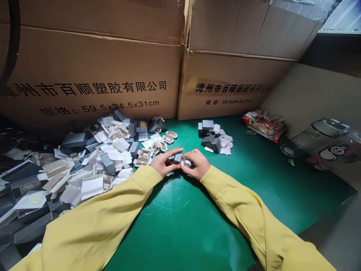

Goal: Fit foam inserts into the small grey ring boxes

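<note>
small gray box [177,157] between the hands, over green tabletop [175,233] | left hand [165,162] nearer, thumb and fingers pinching it | right hand [196,164] pinching pale piece [187,163] just right of box | long axis: can't tell from here

Two arms in yellow sleeves [108,210] stretched forward and converged, left grip [161,164] and right grip [199,165] close together, thumbs and fingers bent inward in facing pinches.
</note>
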`<state>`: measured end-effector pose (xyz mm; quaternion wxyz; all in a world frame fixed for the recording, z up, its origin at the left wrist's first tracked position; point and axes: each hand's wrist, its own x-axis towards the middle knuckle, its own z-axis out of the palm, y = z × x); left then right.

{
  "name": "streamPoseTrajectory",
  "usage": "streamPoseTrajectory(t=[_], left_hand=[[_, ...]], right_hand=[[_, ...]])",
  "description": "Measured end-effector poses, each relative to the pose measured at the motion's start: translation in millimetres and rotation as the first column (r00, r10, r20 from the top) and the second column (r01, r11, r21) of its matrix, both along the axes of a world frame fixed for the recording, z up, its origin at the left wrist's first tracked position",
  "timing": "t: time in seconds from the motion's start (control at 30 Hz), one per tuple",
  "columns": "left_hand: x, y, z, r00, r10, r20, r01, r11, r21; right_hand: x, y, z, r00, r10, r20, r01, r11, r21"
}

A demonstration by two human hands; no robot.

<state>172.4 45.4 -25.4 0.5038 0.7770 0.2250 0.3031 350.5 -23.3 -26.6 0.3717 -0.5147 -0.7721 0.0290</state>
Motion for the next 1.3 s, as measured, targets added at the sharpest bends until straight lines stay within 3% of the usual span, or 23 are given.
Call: streamPoseTrajectory(t=[0.13,0.37,0.47,0.6,0.77,0.97,1.17,1.3], left_hand=[[0,-2,0.3,0.999,0.042,-0.034,-0.041,0.999,0.018],[0,-3,1.9,0.996,0.050,-0.076,-0.045,0.997,0.062],[-1,-2,2.1,0.998,0.013,-0.066,-0.001,0.984,0.179],[0,-3,2.8,0.997,-0.018,-0.072,0.045,0.922,0.386],[1,0,3.6,0.993,-0.052,-0.109,0.101,0.855,0.508],[1,2,8.0,0.992,-0.064,-0.112,0.114,0.845,0.522],[-2,-2,9.9,0.994,0.000,-0.109,0.055,0.867,0.495],[-3,-2,7.4,0.995,0.019,-0.102,0.035,0.864,0.502]], right_hand=[[4,5,-1.5,0.996,0.041,0.085,-0.045,0.998,0.041],[5,6,7.2,0.952,0.092,0.294,-0.092,0.996,-0.013],[3,5,12.1,0.929,0.085,0.359,-0.063,0.995,-0.074],[2,3,15.7,0.922,0.105,0.374,-0.068,0.992,-0.109],[1,4,15.7,0.922,0.129,0.364,-0.100,0.990,-0.096],[3,7,9.7,0.943,0.140,0.303,-0.120,0.989,-0.082],[0,3,7.9,0.960,0.084,0.267,-0.103,0.993,0.058],[-1,0,9.6,0.952,0.044,0.302,-0.070,0.995,0.077]])
